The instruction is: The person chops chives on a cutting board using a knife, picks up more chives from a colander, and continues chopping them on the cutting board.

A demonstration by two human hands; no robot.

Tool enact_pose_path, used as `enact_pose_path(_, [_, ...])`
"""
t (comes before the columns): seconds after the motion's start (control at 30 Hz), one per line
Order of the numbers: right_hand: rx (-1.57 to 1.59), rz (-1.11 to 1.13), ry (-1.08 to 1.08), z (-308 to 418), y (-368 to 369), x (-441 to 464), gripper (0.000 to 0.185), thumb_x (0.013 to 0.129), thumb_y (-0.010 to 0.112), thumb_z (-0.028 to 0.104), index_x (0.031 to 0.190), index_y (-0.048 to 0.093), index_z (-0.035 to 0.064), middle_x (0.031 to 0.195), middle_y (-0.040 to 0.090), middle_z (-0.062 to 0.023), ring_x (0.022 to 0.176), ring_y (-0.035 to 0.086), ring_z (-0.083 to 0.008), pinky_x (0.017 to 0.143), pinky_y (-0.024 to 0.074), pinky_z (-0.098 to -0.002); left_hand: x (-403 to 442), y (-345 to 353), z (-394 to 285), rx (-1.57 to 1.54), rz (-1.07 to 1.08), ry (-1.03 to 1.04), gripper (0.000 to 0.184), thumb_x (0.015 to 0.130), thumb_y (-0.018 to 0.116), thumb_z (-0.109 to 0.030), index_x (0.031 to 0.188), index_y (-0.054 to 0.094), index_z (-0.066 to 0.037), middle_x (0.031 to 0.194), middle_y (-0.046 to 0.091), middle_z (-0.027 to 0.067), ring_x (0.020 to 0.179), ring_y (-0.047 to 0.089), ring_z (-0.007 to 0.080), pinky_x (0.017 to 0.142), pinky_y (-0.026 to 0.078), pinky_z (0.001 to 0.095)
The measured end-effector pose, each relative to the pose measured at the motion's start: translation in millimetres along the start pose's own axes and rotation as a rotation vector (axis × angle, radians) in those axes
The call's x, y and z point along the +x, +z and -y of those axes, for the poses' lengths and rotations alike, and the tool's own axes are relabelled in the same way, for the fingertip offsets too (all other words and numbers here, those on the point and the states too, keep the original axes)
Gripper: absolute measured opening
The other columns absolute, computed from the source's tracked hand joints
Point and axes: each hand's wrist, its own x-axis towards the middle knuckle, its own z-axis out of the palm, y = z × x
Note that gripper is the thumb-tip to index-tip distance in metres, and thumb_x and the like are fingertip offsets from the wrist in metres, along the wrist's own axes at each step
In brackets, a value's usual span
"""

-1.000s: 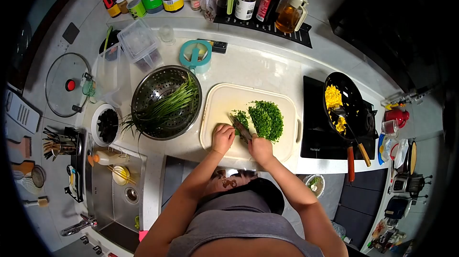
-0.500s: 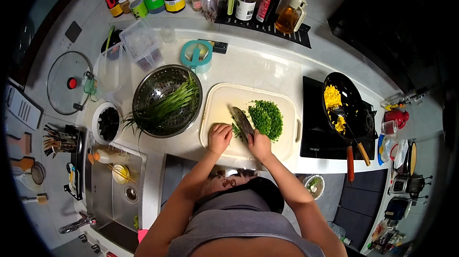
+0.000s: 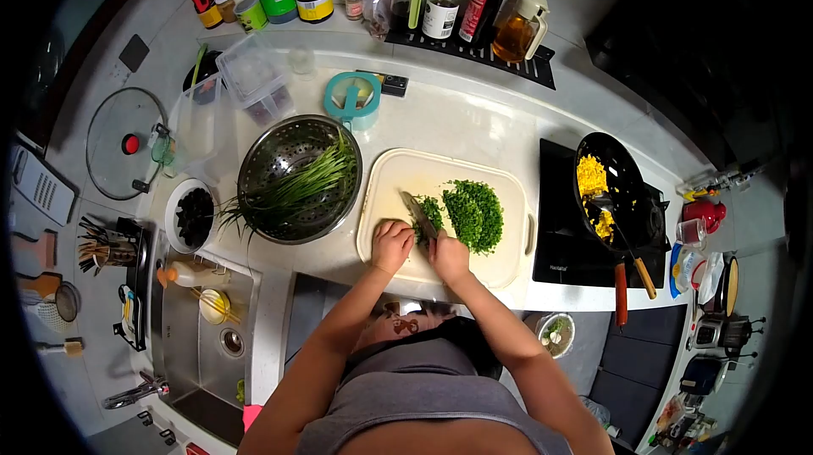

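Note:
My right hand [image 3: 449, 257] is wrapped round the handle of a kitchen knife [image 3: 417, 212], whose dark blade stands nearly on edge on the cream cutting board [image 3: 517, 273]. Left of the blade, my left hand [image 3: 392, 245] has its fingers curled down on the board, pressing on the end of a small bunch of chives that it mostly hides. Freshly cut bits lie just right of the blade. Farther right is a larger pile of finely chopped chives [image 3: 472, 216]. Long uncut chives [image 3: 309, 180] rest in a steel colander [image 3: 254, 163] left of the board.
A black wok [image 3: 628, 188] with yellow scrambled egg [image 3: 590, 175] sits on the cooktop [image 3: 559, 239] at right. A bowl of dark pieces [image 3: 175, 230] and the sink [image 3: 182, 353] are at left. A teal-lidded jug [image 3: 351, 99] and several bottles [image 3: 478, 2] stand behind.
The knife has shifted left toward my left hand and its blade has turned more upright. More cut chives now show between the blade and the large pile.

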Motion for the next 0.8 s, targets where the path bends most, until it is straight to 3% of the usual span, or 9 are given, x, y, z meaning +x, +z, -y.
enact_pose_path(0.2, [0.112, -0.012, 0.137, -8.5, -8.8, -0.2, 0.024, 0.081, 0.056, 0.021, 0.076, 0.053, -0.0024, 0.058, 0.056, -0.0236, 0.053, 0.057, -0.0395, 0.050, 0.0468, -0.0463, -0.4, -7.4, -5.6, -0.006, -0.024, -0.007, 0.010, 0.071, 0.063, -0.012, 0.080, 0.066, -0.008, 0.087, 0.058, 0.0031, 0.088, 0.052, 0.0225, 0.080, 0.041, 0.0359])
enact_pose_path(0.6, [-0.117, 0.107, -0.058, -1.1, -15.5, -21.2, 0.020, 0.081, 0.053, 0.021, 0.078, 0.054, 0.0011, 0.055, 0.057, -0.0165, 0.050, 0.058, -0.0335, 0.049, 0.0483, -0.0421, -6.2, -1.1, 4.4, 0.027, -0.031, -0.011, 0.010, 0.070, 0.063, -0.010, 0.080, 0.065, -0.009, 0.085, 0.057, 0.0034, 0.086, 0.052, 0.0229, 0.078, 0.042, 0.0360])
enact_pose_path(0.8, [0.061, -0.002, 0.114, 0.8, 2.3, -2.3, 0.023, 0.081, 0.054, 0.021, 0.076, 0.054, -0.0016, 0.059, 0.057, -0.0221, 0.053, 0.058, -0.0378, 0.051, 0.0478, -0.0451, -5.0, -4.0, 1.5, 0.019, 0.008, -0.028, 0.013, 0.071, 0.060, -0.006, 0.083, 0.066, -0.009, 0.087, 0.057, 0.0031, 0.088, 0.051, 0.0229, 0.079, 0.041, 0.0359])
